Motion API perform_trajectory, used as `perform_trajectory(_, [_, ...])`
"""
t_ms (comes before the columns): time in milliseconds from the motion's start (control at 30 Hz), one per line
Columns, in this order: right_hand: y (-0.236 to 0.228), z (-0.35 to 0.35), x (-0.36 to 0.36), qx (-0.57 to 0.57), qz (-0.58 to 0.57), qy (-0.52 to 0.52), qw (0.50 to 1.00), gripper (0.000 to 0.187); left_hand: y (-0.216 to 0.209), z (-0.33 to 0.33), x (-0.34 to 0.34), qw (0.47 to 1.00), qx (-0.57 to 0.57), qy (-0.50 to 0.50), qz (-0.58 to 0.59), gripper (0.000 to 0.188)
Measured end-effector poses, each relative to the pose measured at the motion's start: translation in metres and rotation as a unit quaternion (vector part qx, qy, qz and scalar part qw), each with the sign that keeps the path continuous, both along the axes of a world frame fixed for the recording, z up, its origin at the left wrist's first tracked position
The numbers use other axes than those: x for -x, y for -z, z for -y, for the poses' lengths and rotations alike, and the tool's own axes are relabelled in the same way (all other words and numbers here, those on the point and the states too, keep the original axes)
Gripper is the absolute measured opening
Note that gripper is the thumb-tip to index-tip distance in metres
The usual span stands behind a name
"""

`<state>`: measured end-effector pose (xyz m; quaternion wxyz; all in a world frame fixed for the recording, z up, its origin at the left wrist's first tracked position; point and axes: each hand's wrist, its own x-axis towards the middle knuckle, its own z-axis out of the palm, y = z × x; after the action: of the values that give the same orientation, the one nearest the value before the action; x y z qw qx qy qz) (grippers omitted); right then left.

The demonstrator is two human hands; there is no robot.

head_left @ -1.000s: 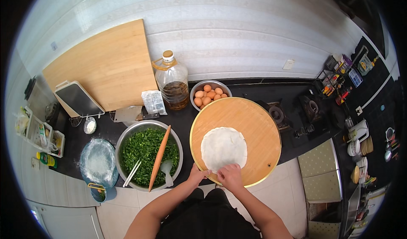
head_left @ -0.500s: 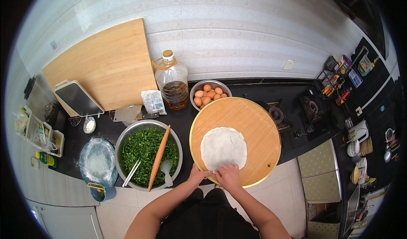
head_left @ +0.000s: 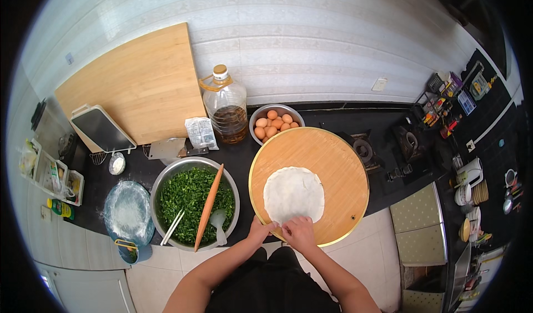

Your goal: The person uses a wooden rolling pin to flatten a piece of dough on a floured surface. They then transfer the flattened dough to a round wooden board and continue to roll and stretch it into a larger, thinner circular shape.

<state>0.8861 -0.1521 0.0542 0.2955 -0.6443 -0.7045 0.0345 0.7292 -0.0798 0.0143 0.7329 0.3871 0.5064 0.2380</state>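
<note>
Both hands at the near edge of the dough round (head_left: 293, 195) on my round wooden board (head_left: 338, 163).
I see my left hand (head_left: 261, 230) and right hand (head_left: 300, 231) pinching its rim; beside it sits the steel bowl of chopped greens (head_left: 186, 193), rolling pin (head_left: 208, 206) across it; eggs (head_left: 273, 123) lie beyond.

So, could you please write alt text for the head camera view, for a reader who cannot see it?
Seen from above, a person's left hand and right hand touch the near edge of a flat dough round on a round wooden board. A metal bowl of chopped greens with a rolling pin across it sits to the left.
</note>
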Motion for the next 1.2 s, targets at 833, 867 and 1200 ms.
perform_trajectory(833, [0.001,0.005,-0.004,0.007,-0.012,-0.014,1.0,0.011,0.027,0.001,0.003,0.995,0.01,-0.029,0.09,0.044])
perform_trajectory(867, [0.0,0.005,-0.004,0.008,-0.013,-0.014,1.0,0.011,0.027,0.001,0.003,0.996,0.005,-0.029,0.087,0.044])
perform_trajectory(1200, [-0.006,0.013,-0.011,0.005,-0.022,0.003,1.0,0.011,0.005,0.015,-0.009,0.998,-0.036,-0.011,0.052,0.047])
